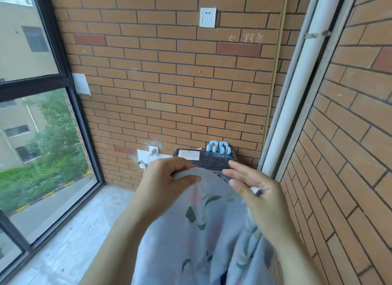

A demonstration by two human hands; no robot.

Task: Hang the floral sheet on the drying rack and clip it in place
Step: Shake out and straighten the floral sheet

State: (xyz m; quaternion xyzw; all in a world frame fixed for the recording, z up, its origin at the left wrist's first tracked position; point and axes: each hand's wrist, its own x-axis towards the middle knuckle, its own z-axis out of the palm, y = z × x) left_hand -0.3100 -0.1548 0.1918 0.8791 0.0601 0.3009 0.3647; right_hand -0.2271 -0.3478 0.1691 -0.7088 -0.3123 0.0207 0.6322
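Your left hand [167, 178] pinches the top fold of the floral sheet [201, 231], which hangs bunched between your arms. Your right hand [252, 191] hovers beside it, fingers spread. Two blue clips [218, 147] sit on the dark box [203, 160] beyond.

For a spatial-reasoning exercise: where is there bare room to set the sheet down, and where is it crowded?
Free: the concrete floor between the window and the sheet. Crowded: the box by the wall, carrying two clips and a label.
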